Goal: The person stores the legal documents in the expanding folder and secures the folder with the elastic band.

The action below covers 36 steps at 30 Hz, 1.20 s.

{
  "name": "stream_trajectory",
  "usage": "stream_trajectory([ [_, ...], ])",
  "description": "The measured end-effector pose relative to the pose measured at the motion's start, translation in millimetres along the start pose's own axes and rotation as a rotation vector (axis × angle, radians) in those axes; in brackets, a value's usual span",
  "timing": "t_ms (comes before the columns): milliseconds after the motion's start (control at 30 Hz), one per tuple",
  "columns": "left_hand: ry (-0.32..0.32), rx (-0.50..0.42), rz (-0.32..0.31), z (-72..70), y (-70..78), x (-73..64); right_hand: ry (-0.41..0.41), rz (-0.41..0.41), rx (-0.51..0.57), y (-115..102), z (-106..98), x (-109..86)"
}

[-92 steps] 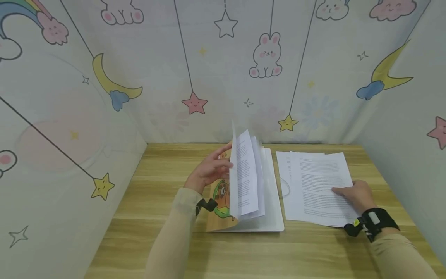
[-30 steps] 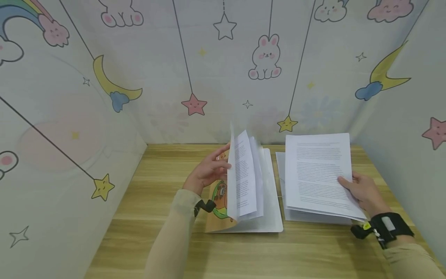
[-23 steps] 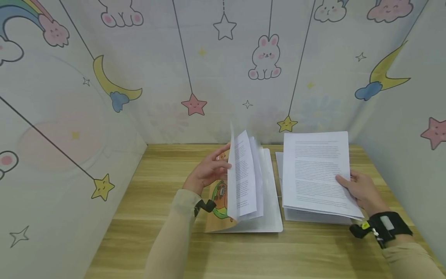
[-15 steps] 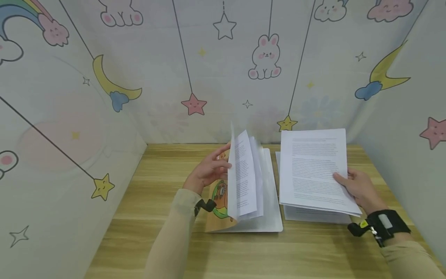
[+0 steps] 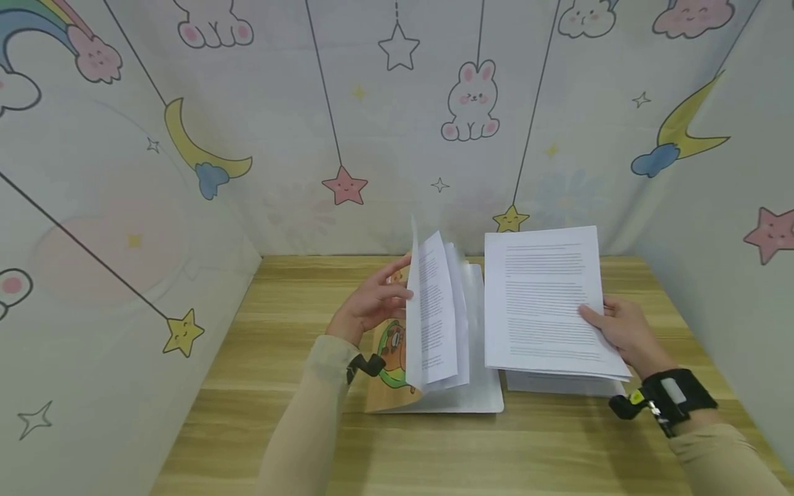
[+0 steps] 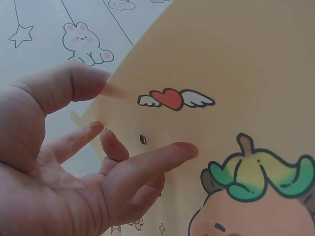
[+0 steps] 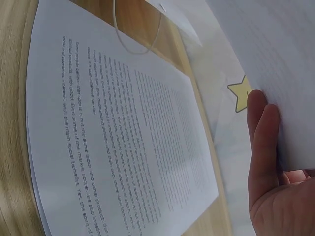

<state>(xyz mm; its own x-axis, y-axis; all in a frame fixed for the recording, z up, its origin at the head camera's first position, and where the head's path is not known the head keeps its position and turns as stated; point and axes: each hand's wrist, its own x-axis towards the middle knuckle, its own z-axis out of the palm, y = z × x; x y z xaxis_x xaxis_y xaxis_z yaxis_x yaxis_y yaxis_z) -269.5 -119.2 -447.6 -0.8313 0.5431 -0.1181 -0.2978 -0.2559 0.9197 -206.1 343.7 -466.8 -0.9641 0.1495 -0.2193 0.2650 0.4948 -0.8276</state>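
White text-printed sheets, tilted above the table, pinched at their right edge by the right hand, now sit higher and further left than earlier, overlapping in head view the cartoon-print folder the left hand pinches part-open.

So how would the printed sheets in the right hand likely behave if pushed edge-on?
The printed sheets look thin, so they would probably bend or buckle. Their lower edges sit slightly out of line, so they may slip against one another. Probably light: the right hand grips just one side.
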Motion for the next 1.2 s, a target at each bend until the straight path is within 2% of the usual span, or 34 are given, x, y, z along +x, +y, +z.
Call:
stream_trajectory([
  [300,0.015,-0.016,-0.009,1.4,0.9,-0.5,-0.045,-0.009,-0.006,-7,7,-1.7],
  [533,0.015,-0.016,-0.013,1.6,1.9,-1.1,-0.062,-0.014,0.048,-5,15,-1.8],
  [800,0.025,-0.018,-0.015,2.4,2.2,-1.8,-0.087,-0.032,0.062,-6,21,-2.4],
  [1200,0.028,-0.002,-0.011,2.3,2.9,-2.4,-0.059,-0.048,0.073,-16,19,-6.7],
])
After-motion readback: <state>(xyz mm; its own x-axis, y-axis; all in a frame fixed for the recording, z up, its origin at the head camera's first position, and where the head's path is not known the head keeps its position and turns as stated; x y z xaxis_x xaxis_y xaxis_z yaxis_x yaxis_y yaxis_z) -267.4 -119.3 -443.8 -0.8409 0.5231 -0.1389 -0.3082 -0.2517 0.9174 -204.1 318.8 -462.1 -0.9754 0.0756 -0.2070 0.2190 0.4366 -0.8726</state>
